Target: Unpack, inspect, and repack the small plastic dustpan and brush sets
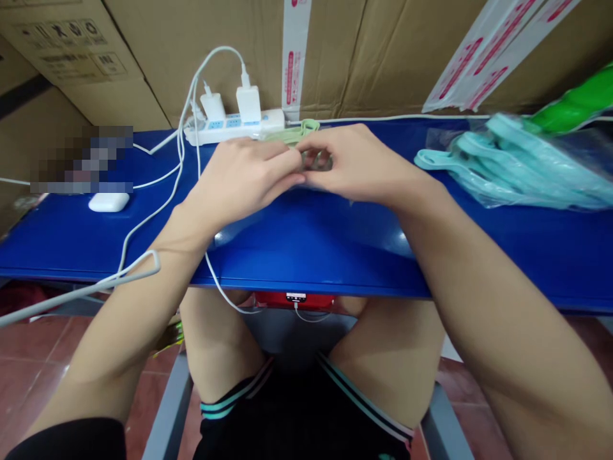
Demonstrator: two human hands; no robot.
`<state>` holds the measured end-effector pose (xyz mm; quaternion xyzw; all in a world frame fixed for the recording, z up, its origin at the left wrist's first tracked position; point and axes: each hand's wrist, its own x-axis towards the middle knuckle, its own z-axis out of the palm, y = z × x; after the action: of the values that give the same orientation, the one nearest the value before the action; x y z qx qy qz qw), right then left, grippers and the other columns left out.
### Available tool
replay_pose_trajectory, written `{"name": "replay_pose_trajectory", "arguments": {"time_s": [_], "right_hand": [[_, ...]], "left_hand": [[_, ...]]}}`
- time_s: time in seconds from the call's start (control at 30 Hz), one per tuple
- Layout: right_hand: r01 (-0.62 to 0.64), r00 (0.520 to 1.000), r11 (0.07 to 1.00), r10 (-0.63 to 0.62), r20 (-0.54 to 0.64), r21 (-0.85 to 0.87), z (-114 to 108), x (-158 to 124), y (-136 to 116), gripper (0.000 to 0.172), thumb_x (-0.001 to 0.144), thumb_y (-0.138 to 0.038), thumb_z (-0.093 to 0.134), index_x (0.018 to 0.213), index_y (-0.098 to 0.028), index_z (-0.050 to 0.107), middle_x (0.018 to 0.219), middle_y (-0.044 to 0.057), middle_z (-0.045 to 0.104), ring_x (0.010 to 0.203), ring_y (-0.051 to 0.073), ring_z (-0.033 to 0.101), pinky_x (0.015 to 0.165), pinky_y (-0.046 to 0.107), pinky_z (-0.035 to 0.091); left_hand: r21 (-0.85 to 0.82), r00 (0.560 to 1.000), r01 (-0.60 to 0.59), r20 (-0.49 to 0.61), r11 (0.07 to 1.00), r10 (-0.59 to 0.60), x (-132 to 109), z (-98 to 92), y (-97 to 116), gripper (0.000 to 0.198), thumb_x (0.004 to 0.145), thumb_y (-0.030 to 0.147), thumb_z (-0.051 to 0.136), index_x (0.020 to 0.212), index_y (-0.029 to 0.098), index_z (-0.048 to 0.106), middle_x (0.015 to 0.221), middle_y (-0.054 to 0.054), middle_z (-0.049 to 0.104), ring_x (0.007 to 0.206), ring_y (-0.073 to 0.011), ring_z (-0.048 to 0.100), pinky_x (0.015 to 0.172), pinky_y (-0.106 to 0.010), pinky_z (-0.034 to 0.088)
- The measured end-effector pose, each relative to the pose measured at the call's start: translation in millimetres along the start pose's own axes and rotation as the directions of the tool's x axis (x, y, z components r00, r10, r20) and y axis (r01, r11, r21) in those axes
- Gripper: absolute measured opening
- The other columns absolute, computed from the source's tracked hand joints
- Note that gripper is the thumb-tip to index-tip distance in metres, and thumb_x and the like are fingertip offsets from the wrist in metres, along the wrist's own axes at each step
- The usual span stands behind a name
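Note:
My left hand and my right hand meet above the middle of the blue table. Fingers of both are bent and pressed together at the tips. Whatever they pinch is mostly hidden; a small shiny, see-through bit shows inside the curl of my right hand. Just behind the fingers lies a light green, strap-like piece with a looped end, partly covered by my hands. I cannot tell whether it joins what the fingers hold.
A white power strip with chargers and cables stands behind my left hand. At left sits a white earbud case. Bagged turquoise strap-like pieces lie at right, beside a bright green object. Cardboard boxes wall the back.

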<state>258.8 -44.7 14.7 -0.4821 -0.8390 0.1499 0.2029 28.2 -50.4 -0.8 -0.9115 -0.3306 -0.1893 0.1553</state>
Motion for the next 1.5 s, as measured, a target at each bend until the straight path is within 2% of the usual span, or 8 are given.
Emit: {"name": "replay_pose_trajectory", "arguments": {"time_s": [0.13,0.3,0.37,0.67,0.87,1.1,1.27,1.5], "right_hand": [[-0.057,0.997,0.995,0.061,-0.041,0.079,-12,-7,-4,0.038,0.098,-0.051,0.073,0.103,-0.014,0.08,0.102,0.009,0.077,0.092,0.016,0.065,0.091,0.031,0.05],[0.07,0.996,0.992,-0.075,0.043,0.11,-23,-13,5,0.032,0.084,-0.047,0.084,0.093,-0.017,0.077,0.1,0.008,0.073,0.096,0.017,0.064,0.092,0.032,0.051],[0.078,0.994,0.994,-0.083,0.068,0.076,-25,-13,9,0.021,0.088,-0.037,0.075,0.09,-0.016,0.077,0.098,0.008,0.072,0.097,0.018,0.065,0.095,0.033,0.051],[-0.033,0.969,0.999,0.03,0.246,0.006,-28,-12,3,0.016,0.094,-0.031,0.071,0.092,-0.018,0.079,0.087,0.005,0.073,0.078,0.011,0.059,0.081,0.03,0.048],[-0.228,0.951,0.96,0.256,0.174,-0.163,-33,-15,7,0.018,0.101,-0.029,0.068,0.095,-0.017,0.08,0.075,0.003,0.069,0.065,0.007,0.051,0.067,0.029,0.034],[-0.274,0.928,0.932,0.32,0.188,-0.237,-41,-8,38,0.026,0.099,-0.043,0.074,0.099,-0.019,0.083,0.072,0.004,0.067,0.065,0.008,0.053,0.064,0.028,0.033],[-0.231,0.94,0.943,0.279,0.194,-0.238,-41,-10,38,0.026,0.098,-0.045,0.075,0.096,-0.021,0.084,0.077,0.002,0.072,0.067,0.007,0.055,0.064,0.027,0.034],[-0.327,0.923,0.925,0.357,0.146,-0.195,-37,-14,31,0.028,0.094,-0.047,0.084,0.085,-0.02,0.084,0.078,0.0,0.075,0.063,0.004,0.051,0.063,0.027,0.036]], "left_hand": [[-0.058,0.992,0.124,0.006,0.991,-0.124,-2,2.8,-8,0.047,0.113,0.055,0.039,0.12,0.028,0.077,0.095,-0.008,0.078,0.094,-0.0225,0.076,0.078,-0.034,0.051],[-0.136,0.949,0.314,0.031,0.94,-0.313,0,4.5,-20,0.054,0.108,0.071,0.043,0.117,0.031,0.078,0.097,-0.008,0.08,0.093,-0.0232,0.076,0.08,-0.035,0.05],[-0.152,0.95,0.311,0.021,0.938,-0.312,-1,5.7,-22,0.056,0.107,0.074,0.044,0.114,0.031,0.079,0.098,-0.007,0.081,0.094,-0.0234,0.076,0.08,-0.035,0.05],[-0.267,0.939,0.342,0.05,0.901,-0.341,3,6.5,-21,0.048,0.1,0.073,0.064,0.098,0.027,0.077,0.099,-0.007,0.083,0.096,-0.025,0.076,0.091,-0.041,0.057],[-0.384,0.927,0.373,0.115,0.845,-0.357,4,-2.7,-27,0.037,0.096,0.059,0.072,0.088,0.024,0.073,0.099,-0.006,0.082,0.098,-0.0219,0.074,0.107,-0.041,0.059],[-0.372,0.883,0.447,0.037,0.813,-0.468,5,6.7,-26,0.032,0.101,0.049,0.063,0.083,0.023,0.069,0.093,-0.005,0.082,0.091,-0.0183,0.071,0.104,-0.037,0.06],[-0.438,0.867,0.456,0.024,0.775,-0.497,7,9.9,-23,0.03,0.102,0.044,0.061,0.078,0.025,0.063,0.087,-0.003,0.081,0.085,-0.0162,0.068,0.102,-0.035,0.059],[-0.512,0.887,0.412,0.038,0.753,-0.46,5,14.8,-31,0.049,0.101,0.072,0.061,0.084,0.026,0.066,0.084,0.0,0.079,0.081,-0.0149,0.06,0.098,-0.039,0.057]]}}
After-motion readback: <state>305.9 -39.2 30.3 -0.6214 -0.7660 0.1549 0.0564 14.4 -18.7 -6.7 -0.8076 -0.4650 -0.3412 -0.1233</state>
